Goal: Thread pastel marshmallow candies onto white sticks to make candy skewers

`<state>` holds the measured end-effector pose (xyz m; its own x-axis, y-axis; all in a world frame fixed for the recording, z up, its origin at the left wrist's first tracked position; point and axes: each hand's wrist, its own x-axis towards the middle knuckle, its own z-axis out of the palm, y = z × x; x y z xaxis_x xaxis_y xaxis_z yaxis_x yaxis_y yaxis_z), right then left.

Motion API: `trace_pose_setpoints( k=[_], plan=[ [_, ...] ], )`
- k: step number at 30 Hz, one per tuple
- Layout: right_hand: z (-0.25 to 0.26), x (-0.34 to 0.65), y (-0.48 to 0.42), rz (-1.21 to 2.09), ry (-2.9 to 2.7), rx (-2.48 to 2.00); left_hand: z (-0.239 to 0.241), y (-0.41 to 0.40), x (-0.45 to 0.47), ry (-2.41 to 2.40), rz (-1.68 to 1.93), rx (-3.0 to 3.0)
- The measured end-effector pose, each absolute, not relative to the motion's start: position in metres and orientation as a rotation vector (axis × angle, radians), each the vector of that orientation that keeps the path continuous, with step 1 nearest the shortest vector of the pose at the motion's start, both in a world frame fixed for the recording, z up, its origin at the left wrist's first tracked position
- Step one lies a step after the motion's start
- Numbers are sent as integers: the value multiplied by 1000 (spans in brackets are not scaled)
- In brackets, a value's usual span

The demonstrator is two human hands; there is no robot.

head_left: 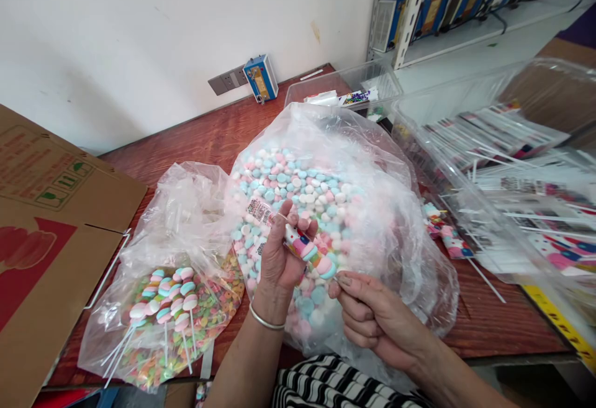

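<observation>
My left hand (279, 253) is closed around a clear printed wrapper (261, 212) holding a candy skewer (311, 254) of pastel pink, blue and white discs. My right hand (367, 312) pinches the skewer's stick end just below the lowest disc. Both hands hover over a big clear plastic bag (372, 209) full of loose pastel candy discs. A silver bangle sits on my left wrist.
A smaller clear bag (177, 222) at left holds finished candy skewers (170, 302) on colourful small sweets. Cardboard box (51, 222) at far left. Clear bins (503, 166) with printed wrappers and sticks at right. More skewers (444, 231) lie on the wooden table (205, 135).
</observation>
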<state>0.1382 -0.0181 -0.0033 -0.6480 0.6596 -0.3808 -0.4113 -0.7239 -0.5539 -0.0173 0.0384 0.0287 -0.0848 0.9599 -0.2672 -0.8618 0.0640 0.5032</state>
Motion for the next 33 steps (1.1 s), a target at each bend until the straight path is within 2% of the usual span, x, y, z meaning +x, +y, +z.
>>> trace_pose_setpoints(
  k=[2, 4, 7, 9, 10, 12, 16, 18, 21, 24, 27, 29, 30, 31, 33],
  plan=[
    [-7, 138, -18, 2049, -944, -952, 29, 40, -13, 639, 1527, 132],
    [-14, 141, -19, 1433, -1448, -1121, 30, 41, -8, 665, 1535, 103],
    [-23, 146, -19, 409, -1977, -1076, 31, 40, -1, 747, 1553, 74],
    [-24, 147, -19, 76, -2113, -975, 33, 39, 2, 797, 1568, 74],
    [-24, 146, -18, 51, -2125, -957, 34, 37, 4, 810, 1577, 89],
    [-19, 141, -17, 299, -2037, -1001, 35, 34, 8, 805, 1583, 136],
    [-9, 131, -14, 1500, -1395, -1043, 31, 27, 11, 726, 1504, 195],
    [-8, 128, -14, 1919, -1006, -938, 27, 27, 8, 689, 1484, 174],
    [-10, 129, -14, 2124, -763, -868, 24, 32, -1, 669, 1514, 145],
    [-14, 133, -15, 1939, -1013, -994, 24, 36, -6, 678, 1541, 151],
    [-19, 138, -17, 1187, -1597, -1141, 26, 39, -3, 706, 1557, 120],
    [-21, 140, -17, 639, -1881, -1085, 28, 41, 0, 727, 1557, 77],
    [-22, 140, -18, 472, -1962, -1027, 29, 41, 1, 737, 1558, 64],
    [-22, 140, -18, 405, -2009, -977, 29, 42, 2, 745, 1568, 60],
    [-20, 137, -19, 575, -1997, -953, 28, 44, 4, 753, 1618, 81]
  ],
)
